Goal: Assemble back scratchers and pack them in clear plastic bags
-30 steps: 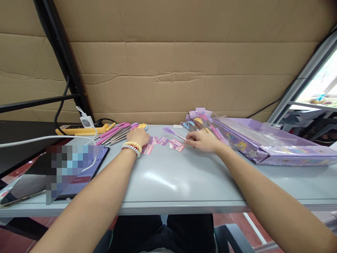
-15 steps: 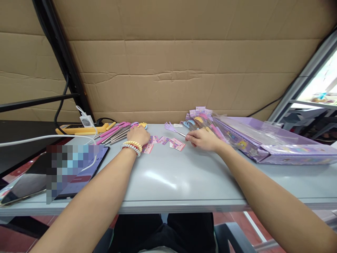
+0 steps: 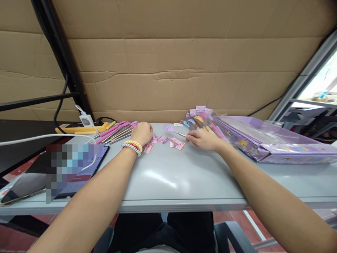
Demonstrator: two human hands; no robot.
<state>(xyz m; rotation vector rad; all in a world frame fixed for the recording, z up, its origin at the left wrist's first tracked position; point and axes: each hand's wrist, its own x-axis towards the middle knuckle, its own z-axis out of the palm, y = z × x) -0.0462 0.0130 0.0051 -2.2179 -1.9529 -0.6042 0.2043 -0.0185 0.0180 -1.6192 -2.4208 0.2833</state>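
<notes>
My right hand [image 3: 202, 138] is closed, pinching the metal shaft of a back scratcher with a purple hand-shaped head [image 3: 170, 128]. Its head points left, just above the table. My left hand [image 3: 142, 133], with coiled bands at the wrist, is curled down at the right end of a pile of back scratchers [image 3: 119, 133] with metal shafts and pink handles. Its fingertips are hidden, so what they hold is not visible. Between my hands lie several small pink and purple printed cards [image 3: 177, 143]. Bagged back scratchers [image 3: 207, 125] with card tops lie beyond my right hand.
A purple printed box [image 3: 263, 151] with clear plastic bags on it stands at the right. At the left are a tablet [image 3: 76, 179], a white charger [image 3: 86, 120] with cable and a yellow device [image 3: 75, 129]. A cardboard wall [image 3: 173, 56] closes the back.
My left hand has shifted slightly right, and the yellow scratcher head beside it is now mostly covered. My right hand and the purple back scratcher have barely moved.
</notes>
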